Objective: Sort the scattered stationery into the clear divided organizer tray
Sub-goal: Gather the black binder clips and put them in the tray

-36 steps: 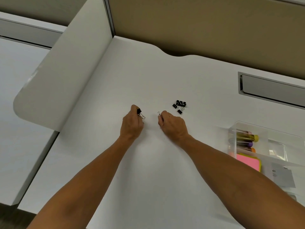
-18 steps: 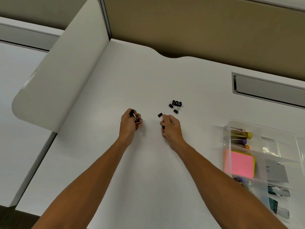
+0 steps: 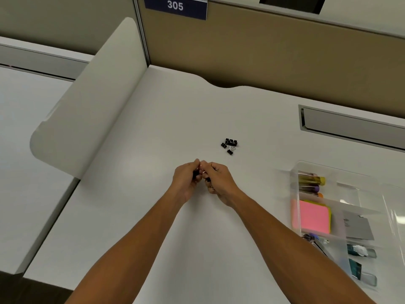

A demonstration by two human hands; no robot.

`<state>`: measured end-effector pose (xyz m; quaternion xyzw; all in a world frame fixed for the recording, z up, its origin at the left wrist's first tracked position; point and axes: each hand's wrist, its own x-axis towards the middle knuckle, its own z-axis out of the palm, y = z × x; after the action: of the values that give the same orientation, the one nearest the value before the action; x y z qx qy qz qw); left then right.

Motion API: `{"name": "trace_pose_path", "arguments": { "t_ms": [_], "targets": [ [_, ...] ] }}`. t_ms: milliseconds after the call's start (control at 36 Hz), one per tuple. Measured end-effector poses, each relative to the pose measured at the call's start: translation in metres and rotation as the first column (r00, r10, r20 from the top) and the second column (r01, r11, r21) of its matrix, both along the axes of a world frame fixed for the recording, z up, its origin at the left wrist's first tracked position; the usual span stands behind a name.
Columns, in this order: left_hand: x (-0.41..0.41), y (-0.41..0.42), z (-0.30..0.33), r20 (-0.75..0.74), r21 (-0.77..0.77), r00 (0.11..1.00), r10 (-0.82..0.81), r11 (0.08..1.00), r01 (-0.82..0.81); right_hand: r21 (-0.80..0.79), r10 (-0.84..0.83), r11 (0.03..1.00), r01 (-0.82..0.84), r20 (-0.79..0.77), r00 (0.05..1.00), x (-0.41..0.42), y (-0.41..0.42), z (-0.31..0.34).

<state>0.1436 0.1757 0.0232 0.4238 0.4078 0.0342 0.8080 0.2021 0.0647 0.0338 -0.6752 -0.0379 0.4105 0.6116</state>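
Note:
My left hand [image 3: 186, 181] and my right hand [image 3: 219, 181] meet fingertip to fingertip above the middle of the white desk [image 3: 153, 216]. Each hand is closed on a small black binder clip, mostly hidden by the fingers. A little pile of several black binder clips [image 3: 229, 144] lies on the desk just beyond and to the right of my hands. The clear divided organizer tray [image 3: 294, 172] sits at the right; it holds highlighters [image 3: 311, 180], a pink sticky-note pad [image 3: 313, 217], a grey card [image 3: 356, 224] and other small items.
A white curved side panel [image 3: 87, 119] bounds the desk on the left. A tan partition wall [image 3: 263, 51] with a "305" sign [image 3: 175, 6] stands behind. A grey cable slot [image 3: 350, 126] is set into the desk at the back right.
My hands, each carrying a clip, have come together from about a hand's width apart until the fingertips touch. The view has tilted up and shows more of the tray.

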Motion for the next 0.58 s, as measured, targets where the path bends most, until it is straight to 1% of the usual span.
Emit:
{"name": "trace_pose_path", "arguments": {
  "t_ms": [56, 111, 194, 278, 333, 417, 528, 583],
  "targets": [
    [-0.002, -0.001, 0.003, -0.020, -0.101, 0.998, 0.065, 0.993, -0.067, 0.025, -0.048, 0.998, 0.050, -0.088, 0.995, -0.001, -0.004, 0.003],
    [-0.002, -0.002, 0.007, -0.014, -0.203, 0.993, 0.115, 0.972, -0.116, 0.065, -0.106, 0.990, 0.123, -0.221, 0.970, -0.002, -0.010, 0.006],
    [-0.004, -0.005, 0.014, 0.004, -0.321, 0.987, 0.162, 0.935, -0.152, 0.187, -0.165, 0.940, 0.284, -0.478, 0.863, -0.003, -0.022, 0.009],
    [-0.006, -0.009, 0.021, -0.003, -0.386, 0.980, 0.198, 0.904, -0.183, 0.275, -0.157, 0.872, 0.405, -0.627, 0.763, -0.005, -0.037, 0.012],
    [-0.007, -0.015, 0.027, 0.003, -0.424, 0.977, 0.212, 0.885, -0.190, 0.326, -0.127, 0.828, 0.456, -0.684, 0.719, -0.009, -0.047, 0.014],
    [-0.008, -0.029, 0.033, 0.011, -0.430, 0.974, 0.227, 0.880, -0.200, 0.366, -0.115, 0.776, 0.514, -0.719, 0.685, -0.014, -0.059, 0.018],
    [-0.007, -0.055, 0.043, 0.036, -0.431, 0.956, 0.293, 0.867, -0.250, 0.372, -0.151, 0.728, 0.576, -0.733, 0.664, -0.021, -0.073, 0.028],
    [-0.005, -0.070, 0.048, 0.047, -0.431, 0.938, 0.344, 0.854, -0.291, 0.359, -0.201, 0.693, 0.625, -0.736, 0.646, -0.023, -0.079, 0.035]
  ]
}}
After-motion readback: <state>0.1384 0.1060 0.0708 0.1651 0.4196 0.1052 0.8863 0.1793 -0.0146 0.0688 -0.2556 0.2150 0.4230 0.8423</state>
